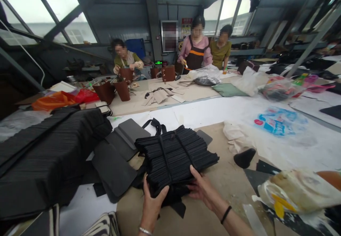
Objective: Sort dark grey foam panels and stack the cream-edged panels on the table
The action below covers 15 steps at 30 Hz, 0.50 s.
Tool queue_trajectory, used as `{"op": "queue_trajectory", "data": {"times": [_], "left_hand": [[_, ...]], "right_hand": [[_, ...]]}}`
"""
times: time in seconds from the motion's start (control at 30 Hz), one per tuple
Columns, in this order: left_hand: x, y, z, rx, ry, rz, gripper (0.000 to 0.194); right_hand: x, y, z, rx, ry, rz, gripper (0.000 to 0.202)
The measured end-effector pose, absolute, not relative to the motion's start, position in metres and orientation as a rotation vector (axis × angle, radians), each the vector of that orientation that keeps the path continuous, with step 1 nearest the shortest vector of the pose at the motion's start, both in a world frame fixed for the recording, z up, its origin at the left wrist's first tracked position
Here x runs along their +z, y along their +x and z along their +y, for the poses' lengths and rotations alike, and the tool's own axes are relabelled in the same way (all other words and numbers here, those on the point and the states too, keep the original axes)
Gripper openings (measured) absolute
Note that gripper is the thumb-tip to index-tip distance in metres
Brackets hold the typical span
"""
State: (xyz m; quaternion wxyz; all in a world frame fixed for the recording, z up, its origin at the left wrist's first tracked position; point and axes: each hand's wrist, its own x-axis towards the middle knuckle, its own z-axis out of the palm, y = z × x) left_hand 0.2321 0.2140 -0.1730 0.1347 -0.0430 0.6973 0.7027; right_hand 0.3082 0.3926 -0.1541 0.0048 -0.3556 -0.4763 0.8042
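Head view: both hands, left hand (152, 200) and right hand (203, 188), fingers closed around tied black bundle (174, 156), binding intact, resting on bench (226, 179).

Left hand (152, 202) and right hand (201, 187); both grips closed, forearms converging

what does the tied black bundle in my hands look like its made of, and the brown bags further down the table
Tied black bundle: many thin flat sheets, matte black, probably synthetic leather or stiff board; the stacked edges show as fine ridges, and a black strap binds them. Brown bags: smooth reddish-brown, likely leather or imitation; they stand upright and hold their shape. Both hands, left and right, grip the bundle.
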Motion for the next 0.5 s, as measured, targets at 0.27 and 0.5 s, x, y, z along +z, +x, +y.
{"op": "queue_trajectory", "data": {"times": [0.27, 0.5], "left_hand": [[-0.167, 0.229, 0.250, 2.041, -0.135, 2.099, 0.090], [-0.165, 0.221, 0.312, 2.156, -0.233, 1.793, 0.107]], "right_hand": [[-0.154, 0.292, 0.426, 2.428, -1.129, -1.468, 0.046], [-0.144, 0.238, 0.502, 2.157, -1.220, -1.736, 0.047]]}}
